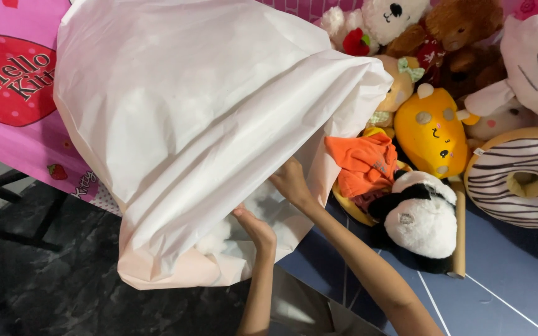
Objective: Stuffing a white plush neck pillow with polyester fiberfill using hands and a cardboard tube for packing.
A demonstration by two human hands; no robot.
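Note:
A large white fabric cover [194, 112] fills the middle of the view, bulging and draped toward the lower left. White stuffing [216, 239] shows through near its lower edge. My left hand [255, 227] is at the cover's lower opening, fingers closed on the fabric's edge. Just above and to the right, my right hand [291, 182] grips the same edge, its fingertips hidden under the cloth. Both forearms rise from the bottom of the frame.
Plush toys are piled on the right: a panda [420, 218], a yellow one [431, 132], a striped ring [521, 177], a white cat [537, 68], bears behind. An orange cloth [365, 163] and a cardboard tube [459, 230] lie there. A pink printed sheet [14, 106] is left, above the dark floor [45, 286].

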